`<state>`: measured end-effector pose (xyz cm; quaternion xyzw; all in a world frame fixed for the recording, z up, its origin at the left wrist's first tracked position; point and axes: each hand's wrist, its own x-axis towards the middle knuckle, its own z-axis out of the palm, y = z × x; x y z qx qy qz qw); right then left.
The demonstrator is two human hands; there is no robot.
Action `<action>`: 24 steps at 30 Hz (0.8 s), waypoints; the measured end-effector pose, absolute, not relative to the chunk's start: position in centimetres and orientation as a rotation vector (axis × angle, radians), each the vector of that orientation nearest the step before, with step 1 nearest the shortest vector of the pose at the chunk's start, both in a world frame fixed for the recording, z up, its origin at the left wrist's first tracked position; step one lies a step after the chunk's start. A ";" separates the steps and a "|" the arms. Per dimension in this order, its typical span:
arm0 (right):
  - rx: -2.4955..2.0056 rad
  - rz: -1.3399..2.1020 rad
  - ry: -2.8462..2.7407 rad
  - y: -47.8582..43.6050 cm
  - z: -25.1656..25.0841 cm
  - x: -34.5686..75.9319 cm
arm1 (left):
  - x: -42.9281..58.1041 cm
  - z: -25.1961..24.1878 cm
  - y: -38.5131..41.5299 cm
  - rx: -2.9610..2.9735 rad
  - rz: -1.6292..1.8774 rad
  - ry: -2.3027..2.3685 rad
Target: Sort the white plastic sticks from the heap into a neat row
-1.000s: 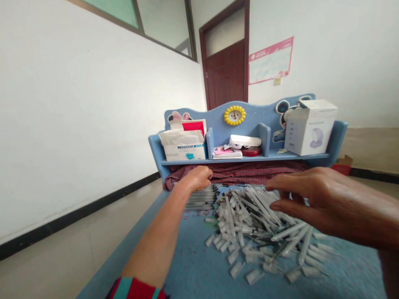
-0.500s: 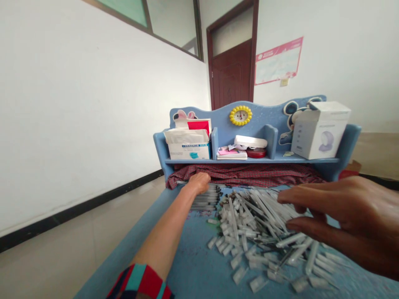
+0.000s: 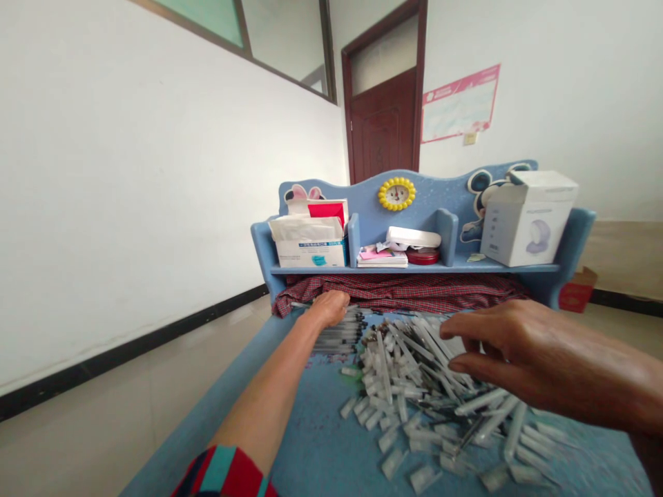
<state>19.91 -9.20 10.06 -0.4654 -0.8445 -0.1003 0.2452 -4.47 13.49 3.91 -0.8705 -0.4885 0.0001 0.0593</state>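
At the far left of the desk, my left hand (image 3: 331, 308) is closed over a neat row of clear pens with black tips (image 3: 339, 336). Its fingers curl downward, and what they grip, if anything, is hidden. My right hand (image 3: 510, 345) hovers over the right side of a loose pile of clear pen barrels (image 3: 429, 352), thumb and forefinger apart with nothing visible between them. Short clear pen caps (image 3: 394, 461) lie scattered along the near side of the pile.
A blue desk (image 3: 311, 428) carries everything. Bunched red checked cloth (image 3: 414, 293) lies below the back shelf. On that shelf stand a mask box (image 3: 309, 250), a red round tin (image 3: 423, 257) and a white carton (image 3: 528, 221). A yellow flower-shaped clock (image 3: 396, 194) is on the backboard.
My right hand has shifted left over the pile, its thumb and forefinger still apart. My left hand stays at the pen row. The view has moved slightly.
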 end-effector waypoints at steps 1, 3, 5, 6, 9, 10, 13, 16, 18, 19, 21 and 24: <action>-1.307 -0.228 -2.339 -8.8 10.2 19.8 | -4.3 4.4 13.2 -2.650 -0.050 -1.448; -1.400 -0.180 -2.320 -7.7 10.1 19.7 | -3.6 5.5 12.3 -2.695 -0.156 -1.363; -1.477 -0.206 -2.206 -6.3 9.6 19.6 | -2.6 6.8 10.9 -2.770 -0.250 -1.243; -1.498 -0.214 -2.155 -5.6 9.2 19.6 | -2.0 7.3 10.1 -2.814 -0.286 -1.175; -1.521 -0.154 -2.068 -3.5 7.9 19.7 | -0.3 8.3 7.7 -2.950 -0.370 -0.973; -1.522 -0.104 -2.053 -3.0 7.4 19.8 | 0.2 8.5 7.1 -3.001 -0.418 -0.901; -1.501 0.095 -1.993 -2.0 6.5 20.1 | 1.3 8.5 5.9 -3.130 -0.588 -0.738; -1.443 0.316 -1.909 -1.7 6.3 20.3 | 1.6 8.4 5.5 -3.183 -0.698 -0.707; -1.415 0.432 -1.864 -1.6 6.4 20.4 | 1.6 8.4 5.5 -3.211 -0.770 -0.699; -1.407 0.477 -1.851 -1.6 6.4 20.4 | 1.6 8.4 5.5 -3.228 -0.800 -0.693; -1.398 0.541 -1.844 -1.6 6.5 20.4 | 1.6 8.4 5.4 -3.261 -0.837 -0.682; -1.369 0.609 -1.842 -1.5 6.6 20.5 | 1.8 8.2 5.5 -3.321 -0.845 -0.702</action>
